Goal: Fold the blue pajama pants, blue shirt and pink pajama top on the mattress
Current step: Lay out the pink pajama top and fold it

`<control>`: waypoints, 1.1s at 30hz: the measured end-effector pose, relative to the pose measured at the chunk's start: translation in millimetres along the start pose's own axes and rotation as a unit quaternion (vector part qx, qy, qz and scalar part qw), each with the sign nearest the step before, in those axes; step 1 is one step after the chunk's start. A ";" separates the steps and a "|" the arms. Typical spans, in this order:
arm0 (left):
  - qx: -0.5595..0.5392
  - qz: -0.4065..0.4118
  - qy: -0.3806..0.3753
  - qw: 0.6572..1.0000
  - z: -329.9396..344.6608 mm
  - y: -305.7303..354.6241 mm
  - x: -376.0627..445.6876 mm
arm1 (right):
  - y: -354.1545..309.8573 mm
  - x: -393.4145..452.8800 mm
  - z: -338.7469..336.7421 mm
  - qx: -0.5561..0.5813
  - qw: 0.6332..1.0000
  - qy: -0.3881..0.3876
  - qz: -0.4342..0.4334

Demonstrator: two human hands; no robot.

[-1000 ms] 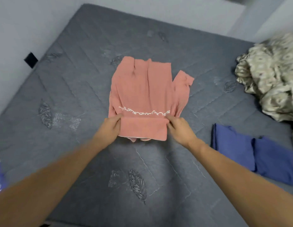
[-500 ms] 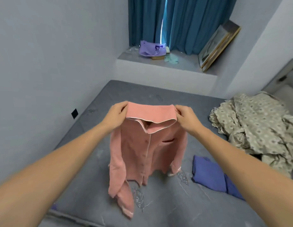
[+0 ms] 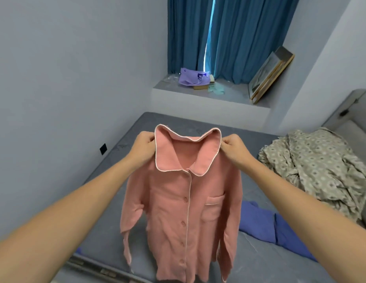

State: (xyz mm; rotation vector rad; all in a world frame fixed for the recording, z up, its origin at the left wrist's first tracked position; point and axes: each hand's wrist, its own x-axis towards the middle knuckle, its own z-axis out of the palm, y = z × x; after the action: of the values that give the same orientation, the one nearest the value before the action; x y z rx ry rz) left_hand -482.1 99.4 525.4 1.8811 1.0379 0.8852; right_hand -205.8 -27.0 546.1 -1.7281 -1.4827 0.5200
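Observation:
The pink pajama top (image 3: pixel 178 211) hangs full length in the air in front of me, buttoned front and chest pocket facing me, collar standing up. My left hand (image 3: pixel 143 147) pinches its left shoulder at the collar, and my right hand (image 3: pixel 234 149) pinches the right shoulder. Both sleeves dangle down the sides. Folded blue clothing (image 3: pixel 265 225) lies on the grey mattress (image 3: pixel 259 262) to the right, partly hidden behind the top and my right forearm.
A crumpled patterned beige blanket (image 3: pixel 317 172) is heaped at the mattress's right side. Beyond the mattress, a window ledge (image 3: pixel 208 97) holds a purple bag, small items and a leaning picture frame (image 3: pixel 268 76) before blue curtains. A wall runs along the left.
A second ago the top lay on the mattress under both hands. I have lifted it by the shoulders; it now hangs unfolded, raised higher with the collar opened up.

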 end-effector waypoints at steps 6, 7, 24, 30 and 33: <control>0.054 -0.123 -0.004 0.991 22.1 -16.4 -0.4 | 20.4 7.4 23.2 0.019 0.988 -0.005 0.150; 0.053 -0.135 -0.006 0.989 24.0 -18.5 -0.7 | 24.1 8.3 26.7 0.022 0.986 -0.007 0.162; -0.011 -0.111 -0.074 0.991 36.1 -92.2 65.2 | 73.4 69.7 68.2 0.020 0.984 -0.007 0.175; -0.024 -0.081 -0.069 0.994 39.6 -99.7 85.3 | 85.2 88.2 79.0 0.046 0.988 0.003 0.144; -0.057 -0.067 -0.078 0.993 33.5 -92.0 84.0 | 79.9 82.6 73.7 0.106 0.987 -0.014 0.122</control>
State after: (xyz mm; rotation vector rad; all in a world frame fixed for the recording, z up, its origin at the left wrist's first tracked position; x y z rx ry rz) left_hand -449.0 195.7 446.2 1.7341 0.9840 0.6926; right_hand -190.1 72.8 454.3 -1.7459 -1.1932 0.8017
